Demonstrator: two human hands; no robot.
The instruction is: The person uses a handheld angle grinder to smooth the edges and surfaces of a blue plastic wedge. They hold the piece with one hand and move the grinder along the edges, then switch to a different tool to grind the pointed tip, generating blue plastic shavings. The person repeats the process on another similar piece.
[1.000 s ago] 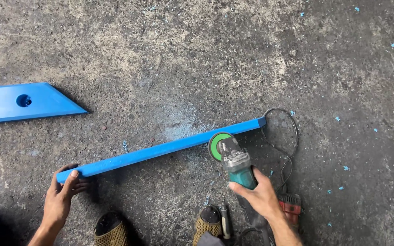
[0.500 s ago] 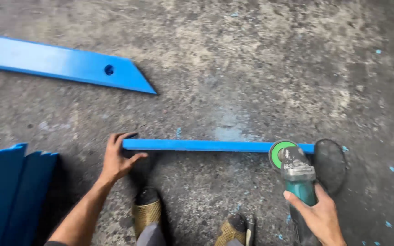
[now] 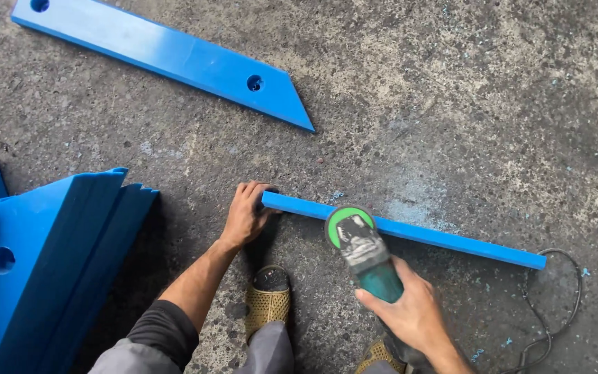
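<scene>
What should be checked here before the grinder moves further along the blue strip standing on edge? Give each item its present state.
1. Left hand steadies the end of the blue strip: ok.
2. Right hand grips the grinder body: ok.
3. Green disc guard sits against the strip, apart from the left fingers: ok.
4. Black cord loops past the strip's far end, away from the disc: ok.
5. Sandalled foot lies just below the strip, near the disc: not ok.
6. Disc spinning or stopped: cannot tell.
</scene>
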